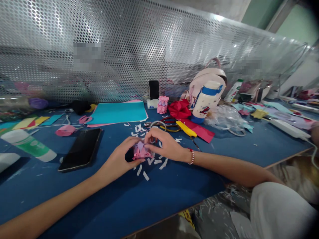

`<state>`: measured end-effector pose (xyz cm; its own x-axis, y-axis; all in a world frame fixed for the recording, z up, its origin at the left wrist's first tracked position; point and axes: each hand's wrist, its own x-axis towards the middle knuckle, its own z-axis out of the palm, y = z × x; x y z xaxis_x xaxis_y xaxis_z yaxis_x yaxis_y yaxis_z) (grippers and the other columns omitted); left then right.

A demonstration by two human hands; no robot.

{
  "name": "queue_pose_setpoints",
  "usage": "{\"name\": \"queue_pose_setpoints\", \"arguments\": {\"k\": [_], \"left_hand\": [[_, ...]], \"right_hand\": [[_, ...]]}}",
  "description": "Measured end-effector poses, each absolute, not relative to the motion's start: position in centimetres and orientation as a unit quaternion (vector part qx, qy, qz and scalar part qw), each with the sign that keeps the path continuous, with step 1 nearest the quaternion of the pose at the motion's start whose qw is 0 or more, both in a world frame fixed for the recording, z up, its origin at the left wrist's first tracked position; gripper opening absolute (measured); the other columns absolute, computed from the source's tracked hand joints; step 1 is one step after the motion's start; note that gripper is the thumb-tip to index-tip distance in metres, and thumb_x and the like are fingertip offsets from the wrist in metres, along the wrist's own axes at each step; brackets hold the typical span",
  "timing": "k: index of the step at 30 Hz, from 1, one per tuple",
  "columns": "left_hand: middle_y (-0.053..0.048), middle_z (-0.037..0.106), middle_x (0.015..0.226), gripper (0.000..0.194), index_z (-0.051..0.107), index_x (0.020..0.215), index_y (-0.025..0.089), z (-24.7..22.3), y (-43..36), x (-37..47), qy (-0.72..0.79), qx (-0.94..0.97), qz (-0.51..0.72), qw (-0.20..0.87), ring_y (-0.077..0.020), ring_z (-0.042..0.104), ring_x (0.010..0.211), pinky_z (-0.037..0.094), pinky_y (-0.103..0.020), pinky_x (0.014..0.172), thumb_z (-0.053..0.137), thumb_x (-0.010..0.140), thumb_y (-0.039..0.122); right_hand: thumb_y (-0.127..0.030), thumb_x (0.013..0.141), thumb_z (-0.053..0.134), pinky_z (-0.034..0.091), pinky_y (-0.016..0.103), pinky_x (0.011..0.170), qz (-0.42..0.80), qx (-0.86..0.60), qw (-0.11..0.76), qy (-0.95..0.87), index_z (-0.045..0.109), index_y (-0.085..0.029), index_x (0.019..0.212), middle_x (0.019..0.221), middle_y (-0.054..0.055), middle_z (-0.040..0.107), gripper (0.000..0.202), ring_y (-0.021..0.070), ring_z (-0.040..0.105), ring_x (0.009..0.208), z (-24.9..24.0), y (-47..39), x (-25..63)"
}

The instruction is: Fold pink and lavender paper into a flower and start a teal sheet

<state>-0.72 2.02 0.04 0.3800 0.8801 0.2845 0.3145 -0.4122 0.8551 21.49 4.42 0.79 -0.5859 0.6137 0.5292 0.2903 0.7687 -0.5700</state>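
Note:
Between my hands, just above the blue table (pixel 159 186), is a small pink and lilac folded-paper piece (pixel 141 151). My left hand (pixel 126 154) grips its left side, thumb below and fingers above. My right hand (pixel 163 142), with a beaded bracelet (pixel 191 156) on the wrist, has its fingertips pinched at the upper right edge of the same piece. Whether they hold a separate bit of paper there is too small to tell. White paper scraps (pixel 146 176) lie around and under the hands. A similar pink paper piece (pixel 162 104) stands farther back.
A black phone (pixel 81 149) and a white-green tube (pixel 31 146) lie left. Behind are turquoise sheets (pixel 118 112), scissors (pixel 170 122), a yellow cutter (pixel 186 128), red paper (pixel 199 130), a bottle (pixel 205 103) and a backpack (pixel 208 74). A perforated metal panel (pixel 124 49) closes the back.

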Motion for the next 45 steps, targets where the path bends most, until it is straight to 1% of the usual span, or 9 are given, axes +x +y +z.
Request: {"name": "queue_pose_setpoints", "arguments": {"k": [4, 10, 24, 29, 33, 37, 40, 43, 45], "left_hand": [[-0.005, 0.07, 0.097, 0.038, 0.07, 0.107, 0.021, -0.9, 2.0, -0.7, 0.426, 0.749, 0.352, 0.365, -0.0252, 0.06, 0.086, 0.044, -0.029, 0.078, 0.081, 0.072, 0.03], [-0.005, 0.073, 0.094, 0.032, 0.073, 0.102, 0.021, -0.5, 2.0, -0.9, 0.422, 0.757, 0.351, 0.354, -0.0248, 0.061, 0.084, 0.045, -0.028, 0.073, 0.081, 0.073, 0.031], [-0.005, 0.073, 0.097, 0.025, 0.069, 0.101, 0.02, -0.7, 1.6, -0.8, 0.41, 0.817, 0.32, 0.249, -0.023, 0.065, 0.086, 0.049, -0.029, 0.077, 0.074, 0.082, 0.036], [-0.004, 0.071, 0.096, 0.025, 0.068, 0.102, 0.02, -1.1, 2.0, -1.1, 0.422, 0.806, 0.317, 0.268, -0.0227, 0.065, 0.086, 0.052, -0.033, 0.078, 0.072, 0.082, 0.034], [-0.006, 0.068, 0.113, 0.037, 0.062, 0.115, 0.023, -1.1, 2.3, -1.4, 0.374, 0.767, 0.378, 0.36, -0.0235, 0.067, 0.101, 0.055, -0.033, 0.086, 0.075, 0.08, 0.03], [-0.012, 0.053, 0.139, 0.032, 0.061, 0.111, 0.024, -0.8, 2.5, -1.7, 0.297, 0.758, 0.43, 0.391, -0.0268, 0.059, 0.123, 0.055, -0.03, 0.089, 0.074, 0.082, 0.023], [-0.011, 0.053, 0.131, 0.032, 0.064, 0.112, 0.025, -0.9, 2.6, -1.7, 0.282, 0.768, 0.444, 0.367, -0.0247, 0.058, 0.121, 0.054, -0.028, 0.088, 0.074, 0.082, 0.019], [-0.007, 0.058, 0.117, 0.035, 0.065, 0.114, 0.026, -1.2, 2.7, -1.7, 0.255, 0.775, 0.45, 0.363, -0.0206, 0.059, 0.113, 0.052, -0.027, 0.09, 0.074, 0.082, 0.017], [-0.007, 0.059, 0.116, 0.036, 0.064, 0.115, 0.026, -1.4, 2.8, -1.6, 0.247, 0.776, 0.443, 0.376, -0.0196, 0.06, 0.111, 0.052, -0.027, 0.092, 0.074, 0.082, 0.015]], "right_hand": [[-0.04, 0.093, 0.064, 0.049, 0.032, 0.086, 0.274, -0.243, 0.346, -0.864, 0.056, -0.021, 0.1, 0.102, 0.003, 0.059, 0.021, 0.0168, 0.055, 0.093, 0.7, 4.5, 21.4], [-0.038, 0.094, 0.064, 0.049, 0.032, 0.088, 0.306, -0.235, 0.328, -0.862, 0.056, -0.021, 0.102, 0.104, 0.004, 0.058, 0.021, 0.0165, 0.055, 0.094, 0.6, 4.8, 21.3], [-0.024, 0.094, 0.056, 0.046, 0.031, 0.086, 0.18, -0.262, 0.344, -0.884, 0.053, -0.021, 0.099, 0.1, 0.003, 0.057, 0.006, 0.0175, 0.053, 0.096, 0.4, 3.7, 20.9], [-0.029, 0.098, 0.053, 0.046, 0.031, 0.088, 0.217, -0.251, 0.345, -0.878, 0.054, -0.021, 0.101, 0.101, 0.003, 0.058, 0.009, 0.0169, 0.054, 0.096, 0.5, 4.0, 21.0], [-0.034, 0.103, 0.047, 0.047, 0.032, 0.089, 0.247, -0.236, 0.414, -0.844, 0.054, -0.021, 0.105, 0.103, 0.004, 0.057, 0.015, 0.0161, 0.054, 0.096, 0.3, 4.6, 21.3], [-0.037, 0.102, 0.049, 0.048, 0.032, 0.085, 0.217, -0.224, 0.459, -0.832, 0.056, -0.023, 0.111, 0.11, 0.006, 0.059, 0.018, 0.0181, 0.054, 0.103, 0.2, 4.6, 21.7], [-0.041, 0.098, 0.057, 0.047, 0.037, 0.095, 0.185, -0.212, 0.445, -0.85, 0.058, -0.024, 0.111, 0.112, 0.006, 0.061, 0.022, 0.0203, 0.053, 0.112, 0.5, 4.3, 21.7], [-0.04, 0.094, 0.064, 0.044, 0.038, 0.1, 0.17, -0.199, 0.434, -0.862, 0.06, -0.023, 0.105, 0.108, 0.004, 0.062, 0.021, 0.0191, 0.054, 0.108, 0.7, 3.9, 21.5], [-0.037, 0.093, 0.066, 0.044, 0.036, 0.098, 0.175, -0.197, 0.427, -0.865, 0.06, -0.022, 0.102, 0.105, 0.003, 0.061, 0.019, 0.0177, 0.055, 0.104, 0.7, 3.7, 21.3]]}}
